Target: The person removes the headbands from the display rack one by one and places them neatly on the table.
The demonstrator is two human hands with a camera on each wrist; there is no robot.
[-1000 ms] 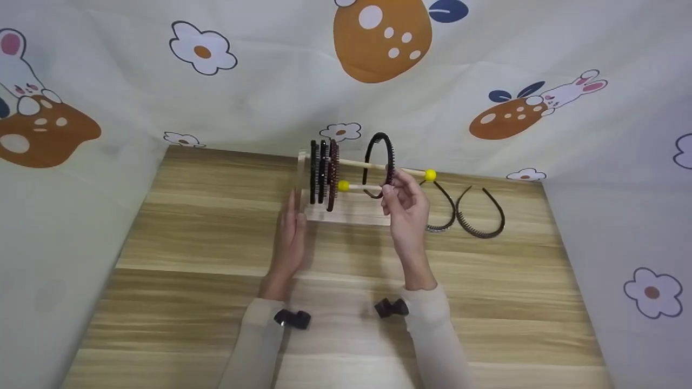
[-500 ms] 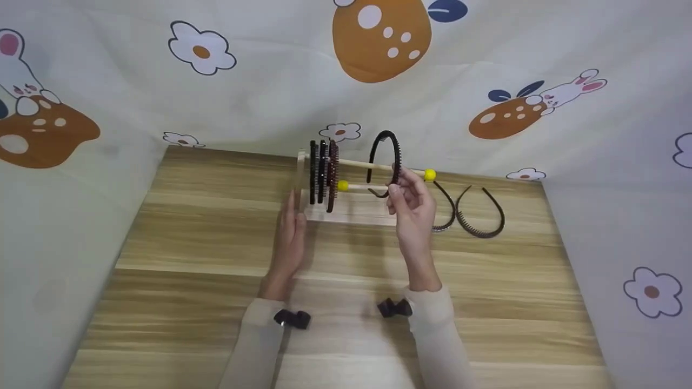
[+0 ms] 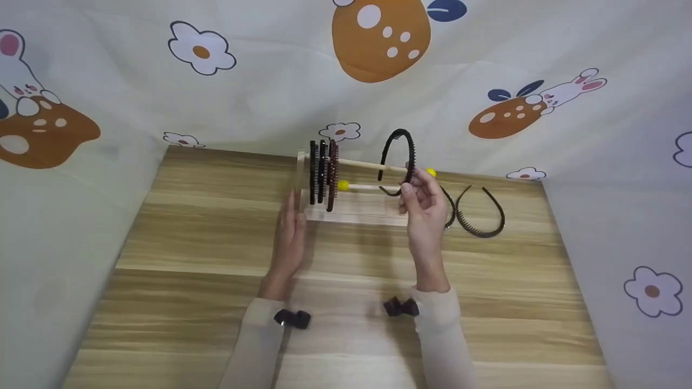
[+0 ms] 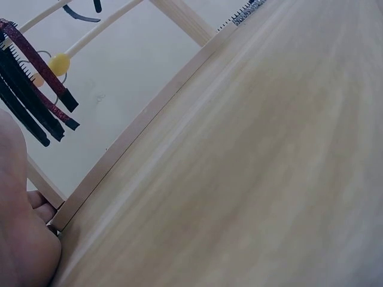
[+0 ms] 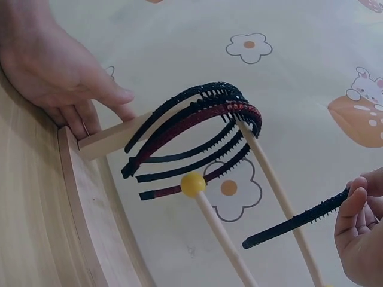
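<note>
In the head view, my right hand (image 3: 427,216) pinches a black toothed headband (image 3: 413,154) between thumb and fingers. The band stands upright around the upper rod (image 3: 362,163) of a wooden rack (image 3: 357,215), near that rod's yellow ball end (image 3: 431,172). Two black headbands (image 3: 312,173) and a dark red headband (image 3: 332,175) hang together at the rack's left end. Against the outside of the left upright rests my left hand (image 3: 290,237), fingers fairly straight; the right wrist view shows its fingertips at the wooden post (image 5: 116,134).
A shorter rod with a yellow ball (image 3: 343,185) juts leftward below the upper one. Two more headbands lie on the wood-grain table (image 3: 346,335) to the right: one (image 3: 451,216) partly behind my right hand, another (image 3: 503,221) beyond it. A patterned curtain (image 3: 270,81) stands behind.
My right hand has drawn the black headband rightward along the upper rod, away from the hanging group, and now covers more of the nearer table headband. The left hand stays put.
</note>
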